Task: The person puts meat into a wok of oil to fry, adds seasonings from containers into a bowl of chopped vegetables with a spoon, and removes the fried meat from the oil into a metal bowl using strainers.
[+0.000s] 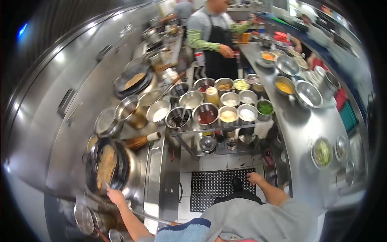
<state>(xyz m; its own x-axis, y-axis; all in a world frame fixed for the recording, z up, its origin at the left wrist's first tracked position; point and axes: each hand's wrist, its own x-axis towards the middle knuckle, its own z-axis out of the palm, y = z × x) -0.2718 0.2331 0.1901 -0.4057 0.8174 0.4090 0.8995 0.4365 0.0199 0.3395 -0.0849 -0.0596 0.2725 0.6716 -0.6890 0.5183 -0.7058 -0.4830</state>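
Observation:
At the lower left, my left hand (pixel 116 196) is closed at the near rim of a dark wok (pixel 92 169), around a thin metal utensil that reaches into it. Browned food (pixel 107 165) lies in this wok. My right hand (pixel 254 178) hangs over the black floor mat (pixel 221 189), fingers curled; whether anything is in it cannot be made out. A blue towel (pixel 185 232) lies by my body, next to a long-handled tool.
Metal pots of ingredients (pixel 206 115) stand on a rack ahead. A person in a dark apron (pixel 219 60) stands beyond it. Along the right runs a steel counter (pixel 298 125) with bowls. More woks (pixel 135 78) are at the upper left.

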